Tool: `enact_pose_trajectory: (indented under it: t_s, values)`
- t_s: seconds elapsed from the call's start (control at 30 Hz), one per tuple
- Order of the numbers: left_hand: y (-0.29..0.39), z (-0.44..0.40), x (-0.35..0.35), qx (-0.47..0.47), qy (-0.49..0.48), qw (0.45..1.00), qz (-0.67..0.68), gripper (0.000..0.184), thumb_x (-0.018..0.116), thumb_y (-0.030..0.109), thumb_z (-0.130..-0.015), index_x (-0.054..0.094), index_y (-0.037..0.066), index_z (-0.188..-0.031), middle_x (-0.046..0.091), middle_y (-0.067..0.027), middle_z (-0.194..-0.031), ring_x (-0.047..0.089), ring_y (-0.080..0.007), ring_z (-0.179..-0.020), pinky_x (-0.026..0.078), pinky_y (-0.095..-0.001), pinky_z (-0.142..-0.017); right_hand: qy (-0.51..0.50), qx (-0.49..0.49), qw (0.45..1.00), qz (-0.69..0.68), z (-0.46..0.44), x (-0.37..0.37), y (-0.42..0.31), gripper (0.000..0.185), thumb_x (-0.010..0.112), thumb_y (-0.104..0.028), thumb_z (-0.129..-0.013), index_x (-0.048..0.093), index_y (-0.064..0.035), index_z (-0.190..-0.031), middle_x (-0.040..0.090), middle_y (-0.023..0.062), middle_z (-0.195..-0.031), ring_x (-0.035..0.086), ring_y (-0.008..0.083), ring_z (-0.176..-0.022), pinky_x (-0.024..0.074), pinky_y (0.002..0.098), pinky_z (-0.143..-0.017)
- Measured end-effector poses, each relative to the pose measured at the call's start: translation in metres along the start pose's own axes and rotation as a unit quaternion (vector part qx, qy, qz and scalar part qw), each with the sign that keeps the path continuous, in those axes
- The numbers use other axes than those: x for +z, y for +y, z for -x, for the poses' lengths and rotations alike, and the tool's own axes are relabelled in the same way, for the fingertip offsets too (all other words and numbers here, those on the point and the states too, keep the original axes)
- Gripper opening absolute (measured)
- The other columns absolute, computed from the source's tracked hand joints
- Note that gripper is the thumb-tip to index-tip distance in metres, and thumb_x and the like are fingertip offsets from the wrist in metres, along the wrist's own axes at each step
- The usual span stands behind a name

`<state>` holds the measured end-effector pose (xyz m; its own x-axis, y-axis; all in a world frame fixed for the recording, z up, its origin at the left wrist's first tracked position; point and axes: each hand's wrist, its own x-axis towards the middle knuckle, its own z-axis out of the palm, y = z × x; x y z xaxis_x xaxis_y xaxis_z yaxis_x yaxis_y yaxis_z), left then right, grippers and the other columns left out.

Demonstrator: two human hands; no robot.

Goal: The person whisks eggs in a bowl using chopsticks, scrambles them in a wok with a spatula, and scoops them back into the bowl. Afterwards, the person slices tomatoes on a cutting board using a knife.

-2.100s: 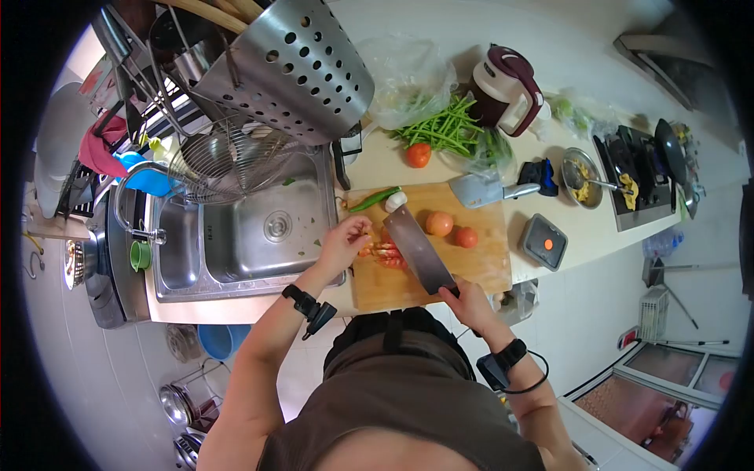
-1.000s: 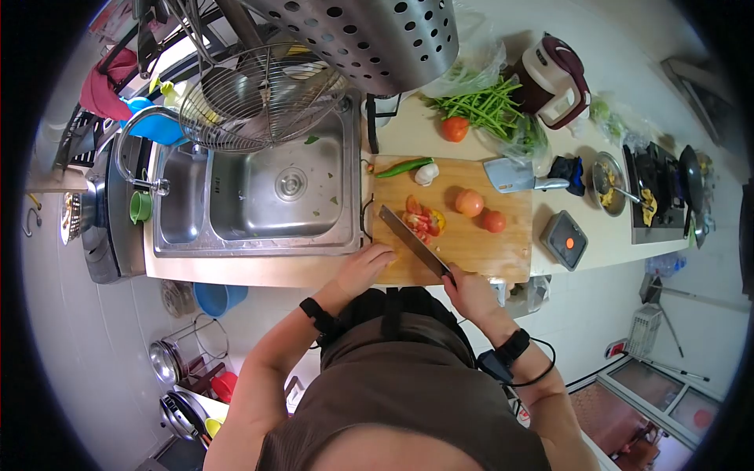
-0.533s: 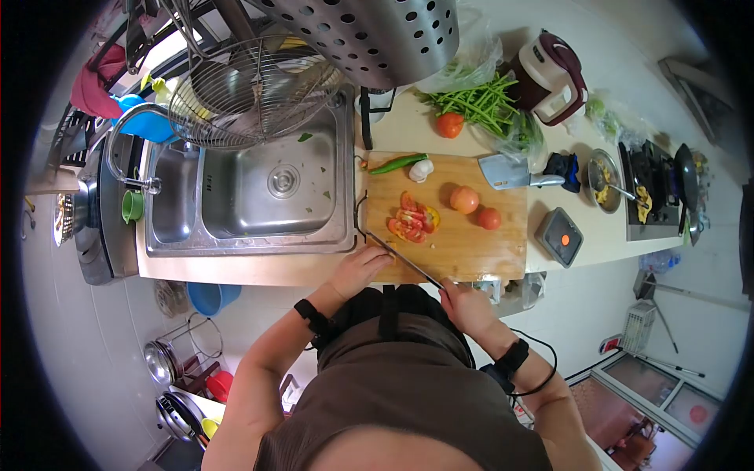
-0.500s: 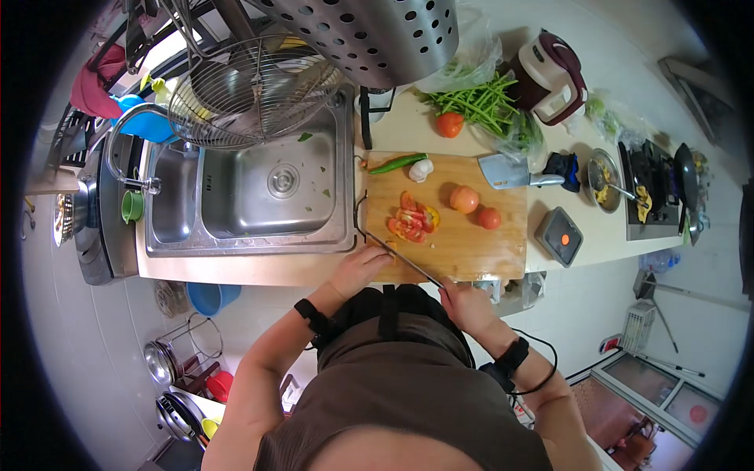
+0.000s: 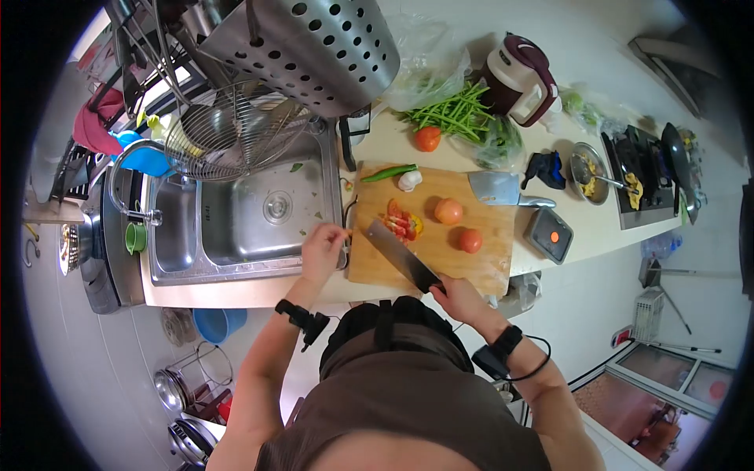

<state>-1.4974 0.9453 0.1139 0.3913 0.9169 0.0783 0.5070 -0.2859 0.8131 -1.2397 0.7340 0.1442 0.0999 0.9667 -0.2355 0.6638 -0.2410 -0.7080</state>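
Gripping cleaver (image 5: 400,255), right hand (image 5: 460,300) at board edge (image 5: 483,279); tomatoes (image 5: 448,210) clear of it

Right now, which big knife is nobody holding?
The silver-handled knife: it lies at the far right corner of the cutting board, sticking out over the counter. The dark-handled knife is in the right hand.

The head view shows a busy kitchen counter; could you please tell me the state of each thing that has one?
Black-handled dark steel cleaver: held in right hand, above wooden board.
Red and yellow chopped pieces: cut, loosely piled.
Three round red tomatoes: whole.
Long green chilli: whole.
White garlic bulb: whole.
Metal-handled cleaver: lying unheld.
Stainless steel sink: leaf scraps inside.
Round steel bowl: holding yellow food.
Grey rectangular box: looks closed.
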Motion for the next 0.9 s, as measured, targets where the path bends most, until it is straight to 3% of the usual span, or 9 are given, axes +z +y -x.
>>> enact_pose_trajectory:
  t_s: [0.03,0.23,0.3,0.33,0.4,0.7,0.77,0.83,0.9]
  values:
    - [0.003,-0.013,0.001,0.001,0.000,1.000,0.000,0.008,0.070,0.007,-0.086,0.068,0.004,-0.094,0.064,-0.0097,-0.095,0.065,-0.0251,-0.092,0.054,-0.0345,-0.080,0.035,-0.001,0.997,-0.065,0.004,-0.003,-0.001,0.028,0.060,-0.026,-0.094,0.060,0.0007,-0.101,0.068,0.0253,-0.083,0.066,0.0458,-0.082,0.0525,0.0505,-0.073]
    - [0.064,-0.071,0.036,0.096,-0.048,0.992,0.068,0.036,0.074,0.013,-0.083,0.064,0.009,-0.118,0.060,-0.0121,-0.120,0.061,-0.0291,-0.106,0.051,-0.0377,-0.092,0.049,0.127,0.989,-0.048,0.015,-0.046,-0.018,0.031,0.064,-0.024,-0.093,0.062,0.0026,-0.110,0.070,0.0236,-0.088,0.068,0.0408,-0.082,0.0535,0.0441,-0.073]
    - [0.074,-0.067,0.053,0.265,-0.155,0.951,-0.050,0.052,0.079,0.020,-0.078,0.061,0.014,-0.126,0.055,-0.0107,-0.128,0.055,-0.0304,-0.116,0.044,-0.0426,-0.102,0.104,0.134,0.981,-0.095,0.020,-0.052,-0.015,0.031,0.065,-0.024,-0.094,0.063,0.0027,-0.110,0.072,0.0214,-0.089,0.070,0.0345,-0.079,0.0536,0.0401,-0.071]
    - [0.077,-0.066,0.057,0.269,-0.157,0.949,-0.050,0.052,0.079,0.020,-0.078,0.061,0.014,-0.126,0.055,-0.0107,-0.128,0.055,-0.0304,-0.116,0.044,-0.0426,-0.102,0.108,0.136,0.980,-0.096,0.023,-0.051,-0.007,0.031,0.065,-0.024,-0.094,0.063,0.0027,-0.110,0.072,0.0214,-0.089,0.070,0.0345,-0.079,0.0536,0.0401,-0.071]
    - [0.083,-0.065,0.067,0.283,-0.287,0.902,-0.155,0.058,0.082,0.025,-0.073,0.061,0.016,-0.126,0.056,-0.0085,-0.127,0.052,-0.0318,-0.121,0.037,-0.0465,-0.108,0.150,0.103,0.977,-0.108,0.033,-0.044,0.016,0.032,0.065,-0.025,-0.094,0.064,0.0017,-0.111,0.072,0.0203,-0.090,0.070,0.0325,-0.077,0.0534,0.0389,-0.069]
    - [0.082,-0.064,0.086,0.281,-0.268,0.916,-0.099,0.043,0.080,0.019,-0.075,0.061,0.012,-0.112,0.059,-0.0080,-0.113,0.059,-0.0310,-0.107,0.048,-0.0414,-0.092,0.135,0.178,0.972,-0.078,0.043,-0.036,0.053,0.032,0.065,-0.027,-0.093,0.065,-0.0006,-0.111,0.072,0.0200,-0.087,0.070,0.0346,-0.077,0.0530,0.0400,-0.069]
    - [0.081,-0.055,0.082,0.272,-0.241,0.929,-0.063,0.041,0.079,0.018,-0.076,0.061,0.010,-0.112,0.059,-0.0086,-0.112,0.061,-0.0309,-0.104,0.051,-0.0401,-0.088,0.163,0.128,0.973,-0.102,0.040,-0.039,0.049,0.033,0.065,-0.028,-0.094,0.065,-0.0007,-0.112,0.072,0.0195,-0.085,0.070,0.0350,-0.076,0.0531,0.0408,-0.068]
    - [0.091,-0.042,0.062,0.149,-0.206,0.967,0.010,0.036,0.079,0.015,-0.080,0.062,0.007,-0.111,0.060,-0.0101,-0.111,0.065,-0.0277,-0.096,0.055,-0.0332,-0.081,0.185,0.074,0.972,-0.127,0.034,-0.048,0.032,0.033,0.064,-0.029,-0.094,0.064,-0.0009,-0.112,0.072,0.0190,-0.083,0.070,0.0354,-0.074,0.0532,0.0416,-0.067]
    - [0.091,-0.023,0.049,0.103,-0.151,0.982,0.046,0.033,0.078,0.015,-0.082,0.062,0.006,-0.110,0.062,-0.0098,-0.106,0.066,-0.0242,-0.091,0.055,-0.0326,-0.078,0.146,0.076,0.980,-0.108,0.030,-0.055,0.012,0.035,0.062,-0.030,-0.095,0.063,-0.0008,-0.113,0.071,0.0202,-0.082,0.069,0.0389,-0.074,0.0536,0.0443,-0.067]
